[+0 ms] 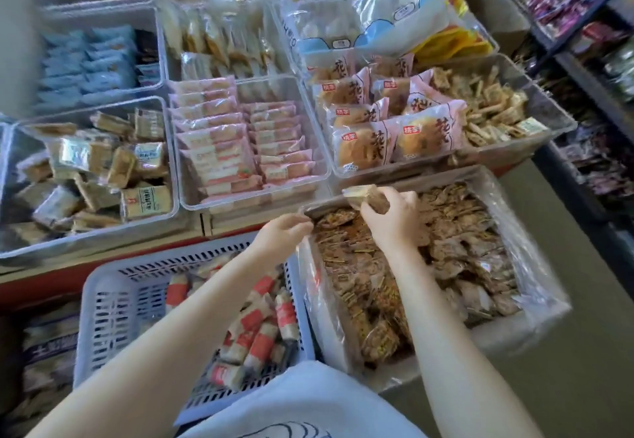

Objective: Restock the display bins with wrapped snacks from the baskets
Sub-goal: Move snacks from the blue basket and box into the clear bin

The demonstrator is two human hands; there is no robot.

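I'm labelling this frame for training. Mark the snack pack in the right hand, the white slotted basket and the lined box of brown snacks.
snack pack (367, 197): head view, on its clear wrapper above the fingers.
white slotted basket (103, 303): head view, on its left wall.
lined box (525, 231): head view, on its plastic-lined right wall.

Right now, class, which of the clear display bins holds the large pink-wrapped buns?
The clear bin just beyond the right hand, right of the bin of slim pink packets. Only its pink-wrapped buns are large, round and golden.
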